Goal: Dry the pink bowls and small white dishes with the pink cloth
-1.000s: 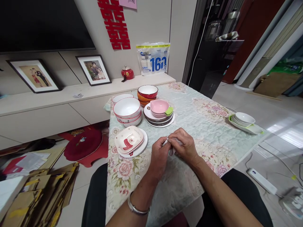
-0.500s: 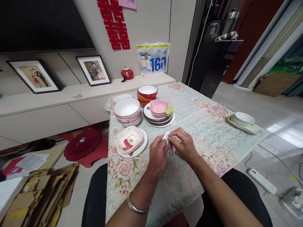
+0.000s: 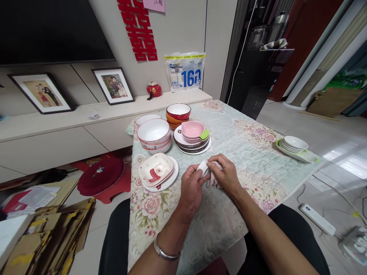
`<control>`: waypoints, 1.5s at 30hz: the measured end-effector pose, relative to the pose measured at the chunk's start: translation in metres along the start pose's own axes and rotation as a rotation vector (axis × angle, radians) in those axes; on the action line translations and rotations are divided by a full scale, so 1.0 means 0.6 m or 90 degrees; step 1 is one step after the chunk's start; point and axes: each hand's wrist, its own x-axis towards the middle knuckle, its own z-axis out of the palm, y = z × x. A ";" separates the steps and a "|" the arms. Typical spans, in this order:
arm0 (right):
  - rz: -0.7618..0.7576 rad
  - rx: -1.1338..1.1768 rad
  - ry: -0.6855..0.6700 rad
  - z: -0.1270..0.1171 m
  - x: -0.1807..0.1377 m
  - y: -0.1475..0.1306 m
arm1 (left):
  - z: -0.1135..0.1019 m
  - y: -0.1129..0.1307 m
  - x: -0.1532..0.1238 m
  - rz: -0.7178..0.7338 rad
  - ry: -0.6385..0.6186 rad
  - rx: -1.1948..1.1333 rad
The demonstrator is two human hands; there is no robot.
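Observation:
Over the near part of the table, my left hand (image 3: pixel 192 183) is closed on the edge of a small white dish (image 3: pixel 203 167), which is tilted and partly hidden by fingers. My right hand (image 3: pixel 223 172) is closed on a pale pinkish cloth (image 3: pixel 213 181), its fingertips at the dish's rim. Left of my hands, a cream squarish bowl (image 3: pixel 156 168) with a red pattern rests on a white plate (image 3: pixel 174 177). Just beyond stands a stack of dark-rimmed plates (image 3: pixel 189 148) with pink bowls (image 3: pixel 192 130) on top.
White red-rimmed bowls (image 3: pixel 154 131) and orange and red bowls (image 3: pixel 178 111) stand stacked at the table's back left. Small white bowls (image 3: pixel 296 143) sit on a green-edged dish (image 3: pixel 305 156) at the right edge. A flowered cloth (image 3: pixel 229 133) covers the table.
My right hand has shifted slightly right with the cloth, and more of the white dish shows between my hands. The stacked dishes have not moved.

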 end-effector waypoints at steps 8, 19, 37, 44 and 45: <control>-0.047 0.013 -0.054 0.001 -0.003 -0.014 | 0.001 0.000 0.001 0.000 0.011 0.005; 0.011 0.023 -0.024 0.003 0.001 -0.003 | 0.001 -0.001 0.001 0.014 0.017 0.031; -0.012 0.015 -0.029 0.003 0.001 -0.012 | 0.002 0.002 -0.001 0.031 0.041 0.089; 0.021 0.015 0.000 0.006 -0.001 -0.010 | 0.002 0.003 -0.002 0.025 0.055 0.045; 0.013 0.017 0.000 0.005 -0.001 -0.011 | 0.002 0.003 -0.002 0.023 0.056 0.041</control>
